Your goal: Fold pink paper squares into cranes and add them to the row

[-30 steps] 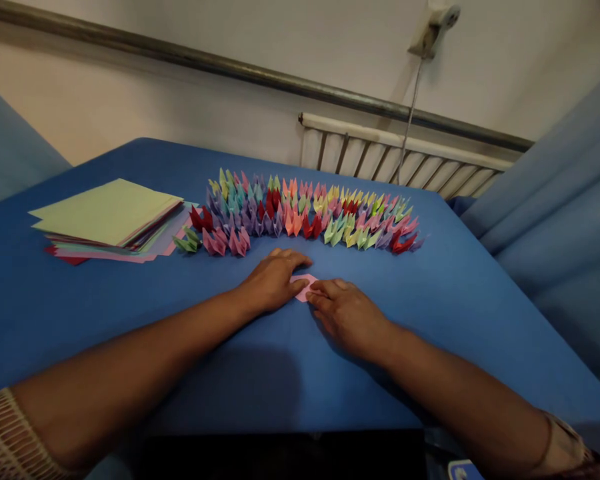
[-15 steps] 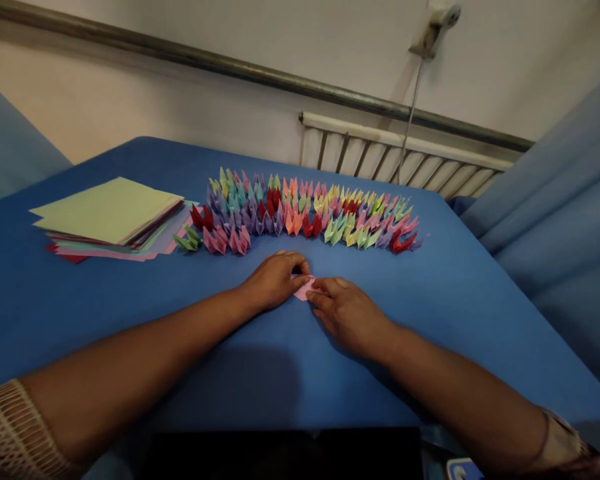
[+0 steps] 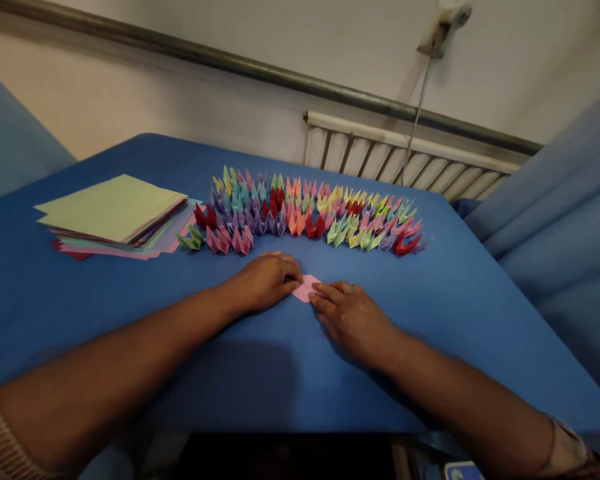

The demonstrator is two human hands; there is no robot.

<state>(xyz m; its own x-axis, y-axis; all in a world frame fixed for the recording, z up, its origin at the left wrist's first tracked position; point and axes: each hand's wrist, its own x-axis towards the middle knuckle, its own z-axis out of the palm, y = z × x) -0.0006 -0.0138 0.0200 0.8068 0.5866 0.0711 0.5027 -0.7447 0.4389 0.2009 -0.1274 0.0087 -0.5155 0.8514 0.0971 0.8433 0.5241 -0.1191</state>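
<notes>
A small folded piece of pink paper point(image 3: 306, 287) lies on the blue-covered table between my hands. At its left edge my left hand point(image 3: 267, 281) is closed, thumb and fingertips pinched together on the paper's corner. From the right, my right hand point(image 3: 354, 319) holds the sheet down, thumb and fingertips on its right part and covering that end. Beyond my hands stand rows of folded paper cranes point(image 3: 297, 221) in red, pink, purple, green, yellow and blue.
A stack of coloured paper sheets point(image 3: 115, 207), pale green on top, lies at the left of the table point(image 3: 220, 393). Behind the table are a wall with a metal pipe point(image 3: 260, 75) and a radiator point(image 3: 375, 150). Blue curtains point(image 3: 570, 220) hang at both sides.
My left hand has slid a little left along the pink paper, its fingers now drawn together at the left corner. More of the paper shows. My right hand stays on it.
</notes>
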